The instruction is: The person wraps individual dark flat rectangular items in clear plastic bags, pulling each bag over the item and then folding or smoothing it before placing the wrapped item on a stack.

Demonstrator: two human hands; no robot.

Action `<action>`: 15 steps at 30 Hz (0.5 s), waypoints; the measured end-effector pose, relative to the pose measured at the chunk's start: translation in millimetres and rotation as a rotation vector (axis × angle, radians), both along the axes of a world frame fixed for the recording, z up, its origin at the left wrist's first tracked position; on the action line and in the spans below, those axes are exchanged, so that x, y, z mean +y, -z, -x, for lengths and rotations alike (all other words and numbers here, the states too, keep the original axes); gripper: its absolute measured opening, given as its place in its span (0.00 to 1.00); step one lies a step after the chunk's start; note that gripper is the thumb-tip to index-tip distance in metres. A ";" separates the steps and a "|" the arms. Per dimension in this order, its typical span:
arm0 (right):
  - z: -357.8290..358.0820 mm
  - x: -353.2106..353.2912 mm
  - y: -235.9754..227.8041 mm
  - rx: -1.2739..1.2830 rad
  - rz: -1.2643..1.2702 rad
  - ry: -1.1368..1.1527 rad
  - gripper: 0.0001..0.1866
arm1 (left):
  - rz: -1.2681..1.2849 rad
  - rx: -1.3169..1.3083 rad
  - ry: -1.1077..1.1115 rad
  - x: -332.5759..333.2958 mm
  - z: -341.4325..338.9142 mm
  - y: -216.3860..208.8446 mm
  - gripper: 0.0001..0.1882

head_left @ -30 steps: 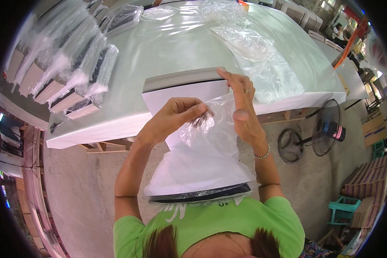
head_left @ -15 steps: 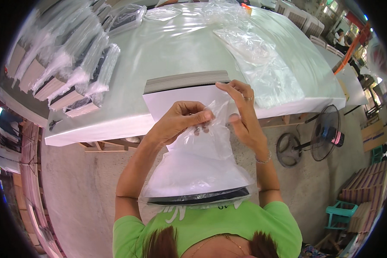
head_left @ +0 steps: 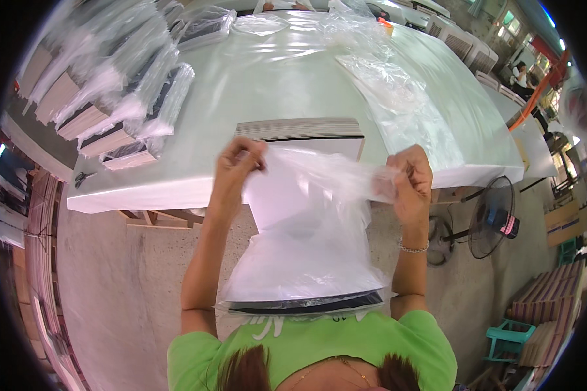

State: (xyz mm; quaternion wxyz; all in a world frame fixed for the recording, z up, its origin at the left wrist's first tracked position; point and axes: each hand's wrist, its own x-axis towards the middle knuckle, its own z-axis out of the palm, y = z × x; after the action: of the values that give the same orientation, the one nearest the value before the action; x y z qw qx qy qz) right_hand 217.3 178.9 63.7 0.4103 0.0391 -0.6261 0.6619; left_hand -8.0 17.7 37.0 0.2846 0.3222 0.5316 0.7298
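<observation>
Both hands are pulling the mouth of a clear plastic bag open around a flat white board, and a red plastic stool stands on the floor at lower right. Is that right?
Not quite: in the head view the stool at lower right is teal green, not red. The rest stands: the left hand and right hand pull open the mouth of the clear plastic bag around the flat white board.

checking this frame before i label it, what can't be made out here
Head view only:
- Left hand fingertips: wrapped in the clear plastic bag.
- Right hand grip: blurred behind bunched film.
- Flat white item: its surface is veiled by the bag, its near edge pressed against the green shirt.
- Bagged stacks at far left: contents smeared by glare.
</observation>
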 end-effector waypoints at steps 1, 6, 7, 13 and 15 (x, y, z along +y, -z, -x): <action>3.5 -0.2 -1.3 -0.069 -0.021 0.047 0.02 | -0.030 0.152 -0.233 -2.1 7.0 1.6 0.11; 38.4 -24.0 -7.7 -0.282 -0.062 0.092 0.02 | 0.164 0.985 -0.051 3.5 -65.1 -29.9 0.13; 43.1 -27.0 -7.7 -0.327 -0.070 0.085 0.03 | 0.206 1.044 0.138 3.5 -68.0 -21.1 0.13; 13.0 22.6 15.9 -0.523 -0.008 -0.817 0.07 | 0.039 -0.289 0.455 -2.0 -37.5 -9.4 0.15; -2.7 12.3 38.0 -0.137 0.264 -0.824 0.10 | 0.003 -0.591 0.576 -8.0 -30.7 -9.4 0.16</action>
State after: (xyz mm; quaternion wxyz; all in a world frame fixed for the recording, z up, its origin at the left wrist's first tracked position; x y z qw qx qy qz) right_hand 219.9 191.2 25.7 0.0708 0.1888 -0.4940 0.8458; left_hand 22.8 9.6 46.4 0.6180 0.2340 0.3164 0.6806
